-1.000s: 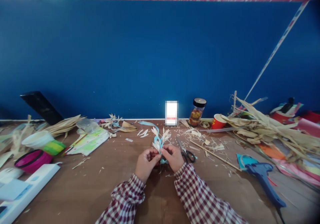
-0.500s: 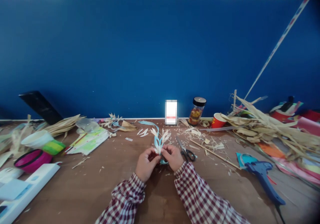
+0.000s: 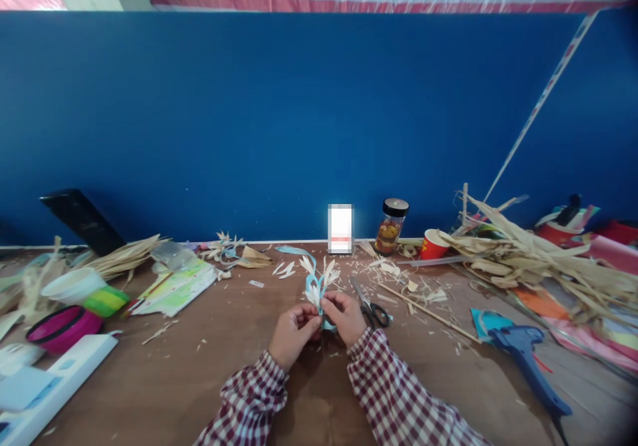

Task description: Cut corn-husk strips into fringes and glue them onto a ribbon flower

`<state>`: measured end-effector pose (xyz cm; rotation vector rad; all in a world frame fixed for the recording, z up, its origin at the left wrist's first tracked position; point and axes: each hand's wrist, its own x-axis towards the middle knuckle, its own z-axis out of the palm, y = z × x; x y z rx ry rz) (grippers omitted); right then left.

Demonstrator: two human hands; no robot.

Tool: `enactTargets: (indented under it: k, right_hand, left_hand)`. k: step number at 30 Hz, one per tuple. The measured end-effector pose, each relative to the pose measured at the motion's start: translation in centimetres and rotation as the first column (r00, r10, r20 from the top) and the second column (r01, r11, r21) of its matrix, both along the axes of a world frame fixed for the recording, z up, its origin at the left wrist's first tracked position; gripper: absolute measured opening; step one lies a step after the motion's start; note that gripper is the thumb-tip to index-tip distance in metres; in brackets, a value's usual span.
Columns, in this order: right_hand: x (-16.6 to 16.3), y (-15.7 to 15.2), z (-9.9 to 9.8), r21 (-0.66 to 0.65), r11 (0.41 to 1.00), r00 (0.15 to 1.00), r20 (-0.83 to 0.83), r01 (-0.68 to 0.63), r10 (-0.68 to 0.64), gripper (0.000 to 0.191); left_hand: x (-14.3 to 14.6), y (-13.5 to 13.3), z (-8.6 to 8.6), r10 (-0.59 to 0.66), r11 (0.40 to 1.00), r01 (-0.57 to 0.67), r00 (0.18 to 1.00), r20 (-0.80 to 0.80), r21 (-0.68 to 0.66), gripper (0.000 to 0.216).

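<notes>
Between my hands is a small flower (image 3: 315, 293) made of pale, pointed husk petals, with light blue ribbon (image 3: 310, 280) running through it. My left hand (image 3: 295, 330) pinches its base from the left with thumb and fingers. From the other side, my right hand (image 3: 345, 314) grips the same base with thumb and forefinger. Part of the ribbon hangs below the fingers, and the exact grip point is hidden. Just beyond my right hand lies a pair of scissors (image 3: 375, 313) with black handles. Loose pale petals (image 3: 285, 269) rest on the table behind the flower.
A blue glue gun (image 3: 531, 363) lies at the right, near a heap of dried husks (image 3: 518, 253). A lidded jar (image 3: 393, 226) and a red paper cup (image 3: 434, 244) stand at the back. The left side holds a white power strip (image 3: 64, 383) and a magenta pouch (image 3: 62, 330).
The view has tilted up slightly, so the scene sits lower. My fingers have shifted a little at the flower's base, and its petals have turned slightly; both hands keep hold.
</notes>
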<state>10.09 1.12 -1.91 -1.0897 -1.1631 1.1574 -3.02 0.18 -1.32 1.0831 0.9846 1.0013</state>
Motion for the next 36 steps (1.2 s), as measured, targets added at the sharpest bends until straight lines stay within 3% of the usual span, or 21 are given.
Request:
enactTargets:
  k: [22, 30, 36]
  right_hand:
    - [-0.29, -0.12, 0.16, 0.008, 0.994, 0.991, -0.073, -0.109, 0.109, 0.022]
    - [-0.63, -0.41, 0.21, 0.014, 0.993, 0.993, -0.023, -0.114, 0.114, 0.016]
    - [-0.77, -0.58, 0.62, 0.020, 0.992, 0.991, -0.046, -0.126, 0.127, 0.016]
  left_hand:
    - [-0.12, 0.19, -0.32, 0.068, 0.997, -0.070, 0.995, 0.069, 0.026, 0.028]
    - [-0.24, 0.20, 0.07, 0.196, 0.975, -0.197, 0.980, 0.019, 0.098, 0.024]
    - [-0.14, 0.19, 0.10, 0.267, 0.964, -0.266, 0.960, 0.081, -0.023, 0.028]
